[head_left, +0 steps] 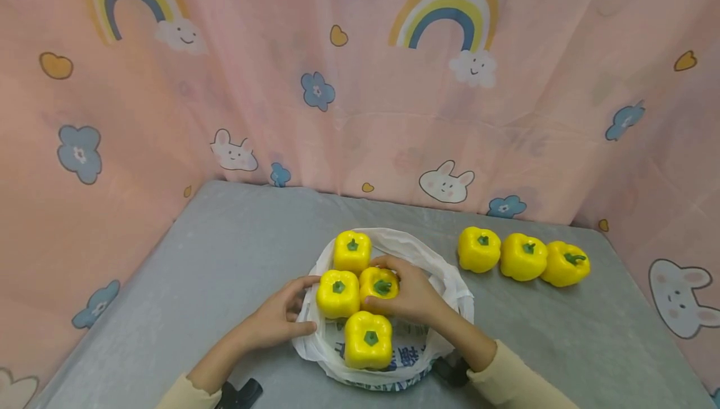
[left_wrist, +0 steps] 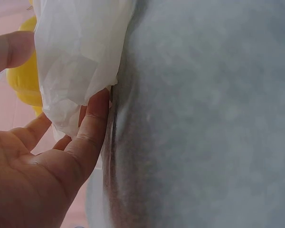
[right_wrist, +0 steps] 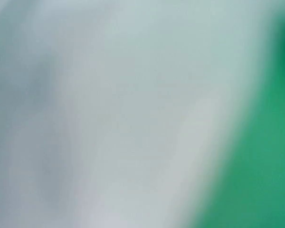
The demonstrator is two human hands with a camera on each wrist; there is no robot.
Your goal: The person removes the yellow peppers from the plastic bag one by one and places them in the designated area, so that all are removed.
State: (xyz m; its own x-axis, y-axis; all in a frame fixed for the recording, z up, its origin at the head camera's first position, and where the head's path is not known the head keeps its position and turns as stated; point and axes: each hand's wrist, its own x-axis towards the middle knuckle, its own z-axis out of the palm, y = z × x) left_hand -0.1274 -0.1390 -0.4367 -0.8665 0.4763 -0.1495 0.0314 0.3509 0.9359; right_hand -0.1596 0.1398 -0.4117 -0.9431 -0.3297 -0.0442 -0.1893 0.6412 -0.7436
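Observation:
In the head view, a white plastic bag [head_left: 413, 241] with its mouth spread wide sits on the grey table and holds several yellow bell peppers. One of them, a yellow bell pepper [head_left: 371, 281] near the bag's middle, is gripped between the thumb and fingers of my right hand [head_left: 413, 293]. My left hand [head_left: 275, 315] rests against the bag's left side, thumb and fingers spread apart. Up close in the left wrist view, the left fingers [left_wrist: 88, 130] touch the white plastic [left_wrist: 80, 47]. The right wrist view is blurred, showing only whitish plastic and a green patch.
Three more yellow bell peppers [head_left: 524, 257] stand in a row on the grey tabletop [head_left: 242, 234], right of the bag. A pink patterned curtain [head_left: 360, 140] rises behind the table and along its sides. Dark straps or devices sit by both wrists.

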